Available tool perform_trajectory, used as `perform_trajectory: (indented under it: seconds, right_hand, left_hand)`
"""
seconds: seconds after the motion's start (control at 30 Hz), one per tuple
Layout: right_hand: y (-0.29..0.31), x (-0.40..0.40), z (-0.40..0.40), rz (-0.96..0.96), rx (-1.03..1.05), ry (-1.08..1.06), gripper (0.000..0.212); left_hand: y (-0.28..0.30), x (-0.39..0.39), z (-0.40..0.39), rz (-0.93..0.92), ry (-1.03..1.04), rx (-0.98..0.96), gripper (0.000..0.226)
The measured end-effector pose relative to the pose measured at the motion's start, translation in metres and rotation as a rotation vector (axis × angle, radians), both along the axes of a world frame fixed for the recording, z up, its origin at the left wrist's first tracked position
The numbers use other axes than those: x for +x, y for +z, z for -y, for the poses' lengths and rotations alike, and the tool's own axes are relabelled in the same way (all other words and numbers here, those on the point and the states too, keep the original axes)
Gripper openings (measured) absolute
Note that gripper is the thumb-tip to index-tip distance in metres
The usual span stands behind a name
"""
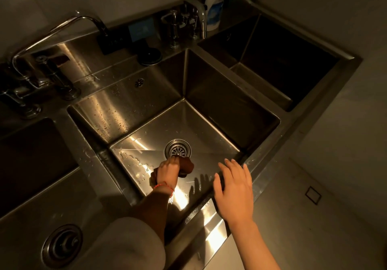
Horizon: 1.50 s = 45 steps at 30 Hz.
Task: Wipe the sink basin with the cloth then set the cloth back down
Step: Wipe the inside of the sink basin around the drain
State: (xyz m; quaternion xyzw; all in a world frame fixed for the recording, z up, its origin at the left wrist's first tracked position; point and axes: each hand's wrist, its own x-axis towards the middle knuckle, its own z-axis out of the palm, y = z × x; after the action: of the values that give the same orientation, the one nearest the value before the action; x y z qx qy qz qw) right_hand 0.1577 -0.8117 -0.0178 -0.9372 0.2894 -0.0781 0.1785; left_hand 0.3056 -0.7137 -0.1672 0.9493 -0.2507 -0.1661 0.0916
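Your sink (209, 85) is a steel unit with 3 basins; the middle basin (146, 110) is the deep square one, its floor wet and glaring near the front edge, with beads of water on its left wall. A shallower basin lies to its left and a dark one to its right.

Your left arm reaches down from the front edge into the middle basin, forearm steep, sleeve pushed up, a red cord round the wrist. Your left hand (167, 169) is on the basin floor near the front wall, knuckles up, fingers curled down over the cloth (186, 166) and pressing it to the steel.

Your right hand (234, 188) is spread flat, palm down, fingers straight and slightly apart, holding nothing. It sits over the front right rim of the basin; you cannot tell whether it touches the rim.

The cloth is dark brown and bunched. Its long axis runs left to right across the floor, most of it showing to the right of your fingers, a smaller part at the left by your wrist. It lies just in front of the drain (178, 148).

A bent tap (52, 32) stands at the back left corner, a bottle (214, 7) at the back edge.
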Motion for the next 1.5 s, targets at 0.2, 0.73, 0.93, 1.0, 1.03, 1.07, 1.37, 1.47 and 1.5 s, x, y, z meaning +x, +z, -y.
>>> perform_trajectory:
  seconds: [0.2,0.73,0.93,1.0,1.03,1.07,1.37,1.47,1.5]
  right_hand:
    - [0.002,0.001,-0.001,-0.030,0.044,-0.015,0.035]
    - [-0.001,0.003,0.000,-0.002,0.041,-0.019,0.030]
    - [-0.002,0.002,0.000,0.000,0.044,-0.012,0.030]
    - [-0.002,0.002,0.000,0.000,0.044,-0.011,0.030]
    - [-0.002,0.002,0.000,0.001,0.046,-0.010,0.031]
    - [-0.002,0.002,0.000,0.000,0.046,-0.009,0.031]
    - [-0.004,0.003,0.002,-0.031,0.021,0.020,0.040]
    - [-0.003,0.002,0.002,-0.041,0.020,0.038,0.041]
    - [-0.003,0.002,0.002,-0.038,0.024,0.038,0.042]
  left_hand:
    - [-0.014,0.008,-0.004,0.049,-0.096,0.076,0.048]
    - [-0.065,0.002,-0.012,-0.106,-0.159,0.379,0.046]
    - [-0.075,-0.003,-0.011,-0.191,-0.158,0.397,0.053]
    - [-0.076,-0.003,-0.011,-0.219,-0.142,0.389,0.057]
    - [-0.076,-0.003,-0.010,-0.234,-0.135,0.381,0.060]
    - [-0.076,-0.003,-0.010,-0.250,-0.131,0.374,0.062]
    - [-0.083,0.004,-0.010,-0.303,-0.121,0.357,0.061]
    - [-0.084,0.006,-0.010,-0.299,-0.109,0.343,0.059]
    - [-0.085,0.007,-0.009,-0.299,-0.100,0.336,0.058]
